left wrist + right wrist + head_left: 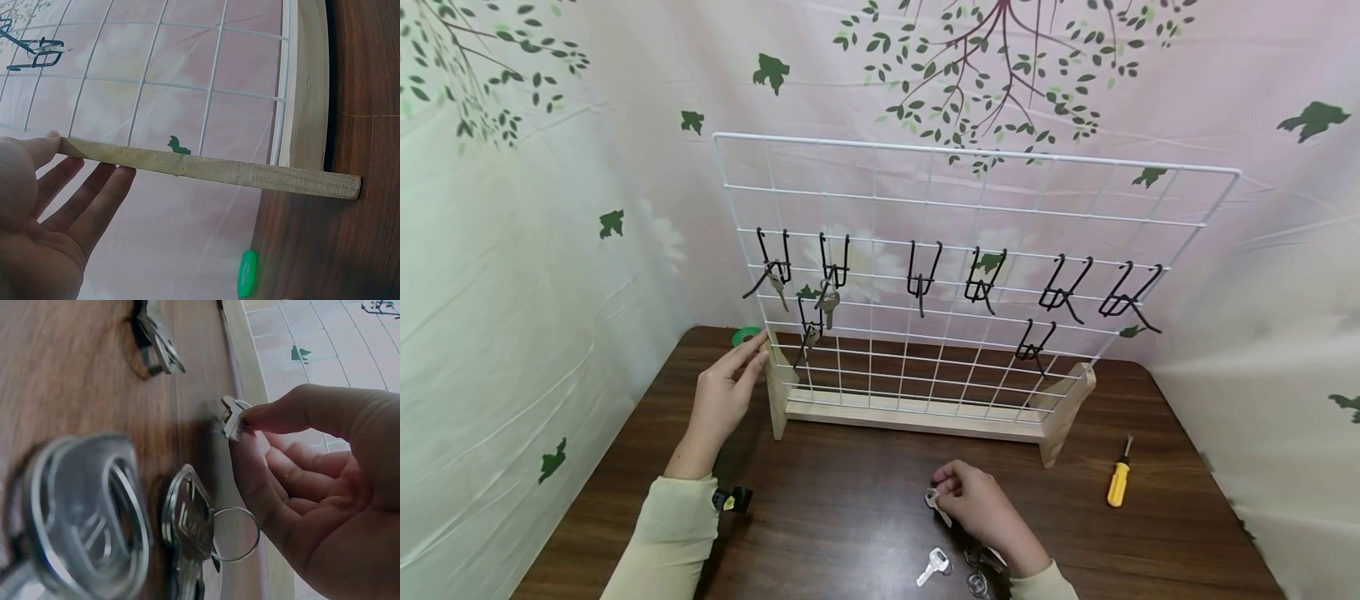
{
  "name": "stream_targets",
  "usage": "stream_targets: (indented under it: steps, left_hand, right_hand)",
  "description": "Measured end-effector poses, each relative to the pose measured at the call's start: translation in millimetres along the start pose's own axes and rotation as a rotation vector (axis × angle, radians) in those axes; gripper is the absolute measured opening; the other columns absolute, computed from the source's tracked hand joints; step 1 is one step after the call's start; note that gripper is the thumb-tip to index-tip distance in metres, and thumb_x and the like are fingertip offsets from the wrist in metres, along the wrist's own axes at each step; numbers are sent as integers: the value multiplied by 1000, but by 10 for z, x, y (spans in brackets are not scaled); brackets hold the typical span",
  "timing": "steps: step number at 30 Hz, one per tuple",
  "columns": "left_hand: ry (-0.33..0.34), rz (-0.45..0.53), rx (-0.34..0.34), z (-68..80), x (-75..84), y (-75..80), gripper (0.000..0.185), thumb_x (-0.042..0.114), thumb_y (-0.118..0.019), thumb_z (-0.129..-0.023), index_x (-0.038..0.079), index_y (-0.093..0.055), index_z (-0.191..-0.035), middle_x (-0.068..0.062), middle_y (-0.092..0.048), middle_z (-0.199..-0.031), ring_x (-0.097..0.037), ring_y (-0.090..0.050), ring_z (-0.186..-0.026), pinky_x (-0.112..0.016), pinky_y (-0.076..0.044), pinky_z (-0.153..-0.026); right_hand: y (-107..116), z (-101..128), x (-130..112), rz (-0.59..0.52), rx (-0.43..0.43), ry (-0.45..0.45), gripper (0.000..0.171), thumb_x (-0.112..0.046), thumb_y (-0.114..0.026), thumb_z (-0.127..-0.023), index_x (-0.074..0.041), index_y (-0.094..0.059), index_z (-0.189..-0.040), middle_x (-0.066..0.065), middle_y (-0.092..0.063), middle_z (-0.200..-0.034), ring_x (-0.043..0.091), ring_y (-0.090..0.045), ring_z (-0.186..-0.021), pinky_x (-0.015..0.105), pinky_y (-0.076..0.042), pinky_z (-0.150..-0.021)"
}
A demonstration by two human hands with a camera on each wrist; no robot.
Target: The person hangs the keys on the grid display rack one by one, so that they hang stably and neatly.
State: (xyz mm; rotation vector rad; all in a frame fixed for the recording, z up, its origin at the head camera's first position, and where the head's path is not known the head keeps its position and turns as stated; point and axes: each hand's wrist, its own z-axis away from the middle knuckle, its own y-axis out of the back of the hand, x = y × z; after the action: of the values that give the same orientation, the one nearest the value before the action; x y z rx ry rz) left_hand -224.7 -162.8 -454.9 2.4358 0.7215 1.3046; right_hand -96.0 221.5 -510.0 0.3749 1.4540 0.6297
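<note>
My left hand [721, 390] grips the upper end of the wooden side post [778, 408] of a white wire grid rack [812, 408], thumb on one face and fingers on the other in the left wrist view. Just over the table, in front of the rack, my right hand [983, 502] pinches a small silver key [232, 420] with a ring between thumb and forefinger. Loose keys lie by that hand: a silver key [934, 565] and several with rings, such as a dark-headed key [190, 519]. Three keys hang on the rack's left hooks, one a brass-toned key [829, 303].
Several black wire hooks [921, 286] jut forward from the grid, those at centre and right bare. A yellow-handled screwdriver [1117, 485] lies right of the rack. Behind the left post is a green round object [248, 274]. Patterned cloth [625, 150] surrounds the brown table [842, 492].
</note>
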Motion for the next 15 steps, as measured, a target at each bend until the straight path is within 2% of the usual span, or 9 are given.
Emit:
stream_targets:
  steps: [7, 11, 15]
  left_hand:
    - [-1, -35, 4, 2, 8, 2, 40, 20, -63, -109, 16, -65, -149, -16, -69, -146, -36, -73, -123, 3, -50, -85]
    - [6, -28, 10, -5, 11, -4, 40, 19, -63, -109, 17, -65, -149, -15, -70, -145, -37, -74, -122, 2, -51, -85]
    - [5, -5, 12, -5, 15, -13, 40, 17, -63, -109, 16, -65, -149, -17, -70, -144, -39, -75, -119, 6, -47, -82]
  right_hand:
    - [-8, -14, -13, 9, 7, 12, 12, -2, -76, -87, -3, -76, -99, 0, -74, -84, 0, -62, -75, 17, -51, -67]
    - [-13, -15, -23, 23, 7, 30, 12, -4, -77, -88, -5, -77, -99, -2, -73, -85, -1, -59, -76, 17, -51, -68]
    - [-12, -14, -46, 21, -7, 49, 12, -4, -75, -90, -7, -77, -102, 0, -70, -90, -1, -57, -79, 18, -50, -70]
